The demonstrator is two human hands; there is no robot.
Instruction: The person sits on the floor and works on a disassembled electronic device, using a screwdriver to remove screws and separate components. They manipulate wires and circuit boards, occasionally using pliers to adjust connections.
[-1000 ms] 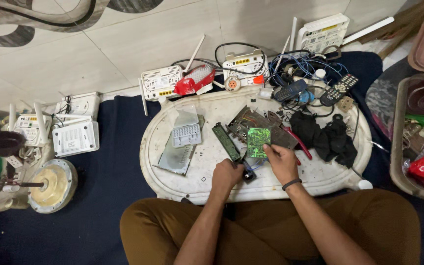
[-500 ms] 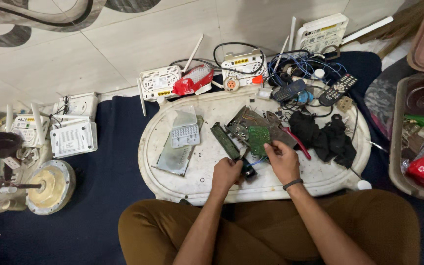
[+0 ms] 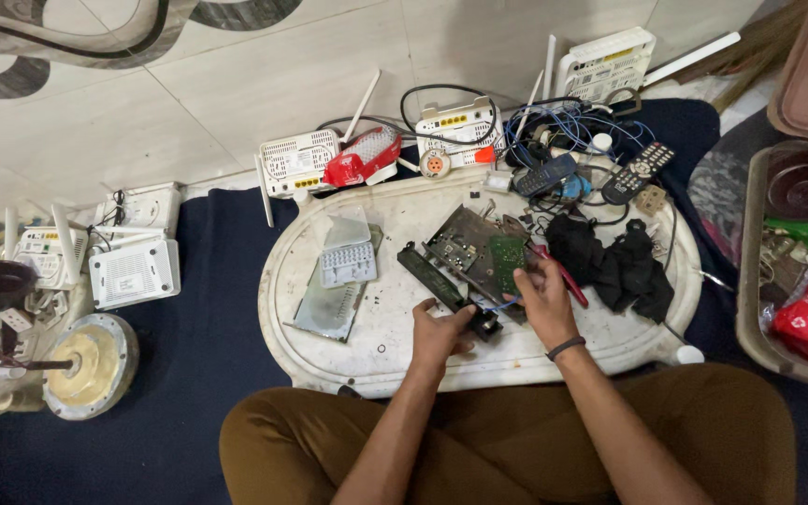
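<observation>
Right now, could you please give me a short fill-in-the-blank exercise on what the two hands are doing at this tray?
1. The right hand touches a ___ circuit board.
2. The left hand grips a long ___ plastic strip.
3. The pile of cloth on the white tray is ___.
Missing words: green; black; black.

Two hands at work: left hand (image 3: 441,329), right hand (image 3: 542,297). One green circuit board (image 3: 507,262) under right fingers. One black strip (image 3: 432,277) beside left hand. Two remotes beyond right hand: (image 3: 546,174), (image 3: 638,172). Three white routers past both hands: (image 3: 299,161), (image 3: 461,123), (image 3: 607,64). Three more routers far off left hand: (image 3: 135,272), (image 3: 138,208), (image 3: 44,249).
</observation>
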